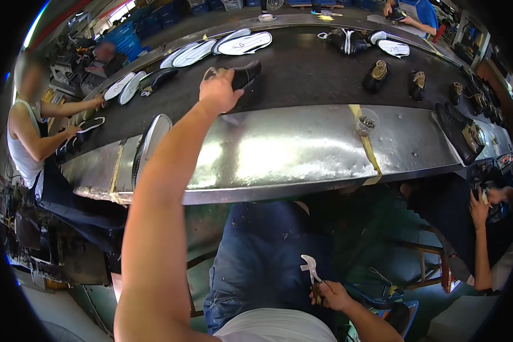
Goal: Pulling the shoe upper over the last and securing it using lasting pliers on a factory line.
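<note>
My left hand (215,90) reaches far over the dark belt, its fingers wrapped round the back part of a black shoe (247,74). The shoe lies on the belt with its toe pointing away to the right; my hand covers its heel end. Low in front of my lap, my right hand (332,296) grips a pair of lasting pincers (310,267) by the handles. The pincers' curved metal head points up. Just left of my forearm, a pale sole with a dark rim (153,139) lies across the metal ledge (256,154).
A clear cup of small metal pieces (366,121) stands on the ledge. White soles (245,43) and black shoes (376,76) lie along the belt (308,74). One co-worker (34,125) handles soles at left; another person (456,228) sits at right, and someone in blue (419,14) works across the belt.
</note>
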